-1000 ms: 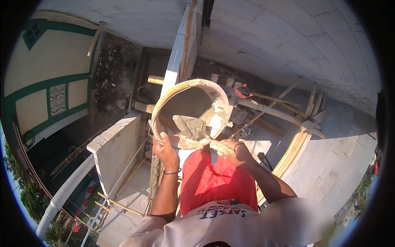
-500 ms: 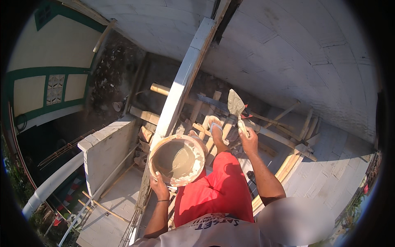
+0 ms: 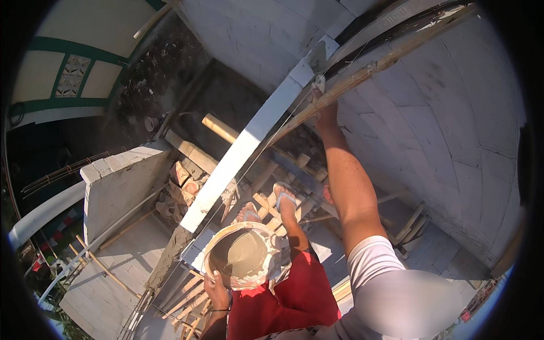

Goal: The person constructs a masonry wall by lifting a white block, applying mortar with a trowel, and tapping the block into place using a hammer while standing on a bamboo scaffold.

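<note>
My left hand (image 3: 217, 292) grips the near-left rim of a round bucket (image 3: 272, 249), thumb over the edge. Wet grey mortar (image 3: 241, 253) lies in it, and dried mortar crusts its inner wall. My right arm stretches far forward, and my right hand (image 3: 324, 110) is closed round the handle of a trowel (image 3: 318, 59). The trowel's mortar-coated blade is over the far part of a narrow white block wall (image 3: 241, 156); whether it touches the top I cannot tell. A wooden board partly covers that hand.
The long wooden board (image 3: 374, 69) and a thin string run beside the wall. My sandalled feet stand among bamboo poles and timber (image 3: 266, 204) below. A lower block wall (image 3: 122, 178) and a white pipe (image 3: 48, 212) are at left; a tall block wall (image 3: 447, 124) rises at right.
My right hand has carried the trowel forward from above my foot to the wall's far part. The bucket, still in my left hand, sits slightly lower in view. The view has shifted and turned.
</note>
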Demonstrator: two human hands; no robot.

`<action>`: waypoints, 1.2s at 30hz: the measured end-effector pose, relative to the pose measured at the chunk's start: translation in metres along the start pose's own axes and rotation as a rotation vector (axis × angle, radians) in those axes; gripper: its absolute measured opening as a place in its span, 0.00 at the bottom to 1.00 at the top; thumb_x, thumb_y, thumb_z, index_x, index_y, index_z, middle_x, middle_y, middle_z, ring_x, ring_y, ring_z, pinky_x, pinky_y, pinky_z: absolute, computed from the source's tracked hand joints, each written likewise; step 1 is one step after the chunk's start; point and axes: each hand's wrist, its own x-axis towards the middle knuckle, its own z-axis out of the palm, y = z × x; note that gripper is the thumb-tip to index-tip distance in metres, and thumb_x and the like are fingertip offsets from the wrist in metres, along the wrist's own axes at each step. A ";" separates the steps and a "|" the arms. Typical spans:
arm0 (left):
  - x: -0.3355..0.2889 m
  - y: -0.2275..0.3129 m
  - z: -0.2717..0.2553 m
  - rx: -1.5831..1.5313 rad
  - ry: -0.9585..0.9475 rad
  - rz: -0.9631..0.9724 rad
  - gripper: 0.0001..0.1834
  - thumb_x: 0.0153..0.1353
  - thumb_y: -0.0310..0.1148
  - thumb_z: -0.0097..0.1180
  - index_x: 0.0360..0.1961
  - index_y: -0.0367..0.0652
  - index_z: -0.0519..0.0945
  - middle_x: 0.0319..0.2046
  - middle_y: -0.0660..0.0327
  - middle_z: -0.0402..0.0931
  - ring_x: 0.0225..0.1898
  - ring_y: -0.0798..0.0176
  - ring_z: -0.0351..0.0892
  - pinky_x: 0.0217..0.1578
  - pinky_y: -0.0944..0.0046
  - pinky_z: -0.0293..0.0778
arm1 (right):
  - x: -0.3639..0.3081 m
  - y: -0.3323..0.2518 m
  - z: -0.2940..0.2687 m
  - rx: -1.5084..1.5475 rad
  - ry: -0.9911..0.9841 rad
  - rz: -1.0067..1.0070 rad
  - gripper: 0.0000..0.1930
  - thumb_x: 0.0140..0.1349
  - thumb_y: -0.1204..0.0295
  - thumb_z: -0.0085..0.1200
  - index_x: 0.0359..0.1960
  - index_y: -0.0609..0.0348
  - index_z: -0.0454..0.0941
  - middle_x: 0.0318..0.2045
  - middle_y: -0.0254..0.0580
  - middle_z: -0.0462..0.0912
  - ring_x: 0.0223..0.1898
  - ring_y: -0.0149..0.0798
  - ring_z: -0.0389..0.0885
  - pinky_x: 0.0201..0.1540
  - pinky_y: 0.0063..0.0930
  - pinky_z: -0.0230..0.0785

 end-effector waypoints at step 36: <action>-0.006 0.036 0.081 -0.017 -0.090 -0.065 0.17 0.72 0.33 0.48 0.52 0.29 0.73 0.42 0.58 0.76 0.42 0.67 0.71 0.46 0.64 0.69 | -0.021 0.054 -0.013 0.496 -0.109 0.477 0.20 0.69 0.47 0.51 0.44 0.51 0.72 0.26 0.33 0.74 0.25 0.32 0.76 0.29 0.29 0.74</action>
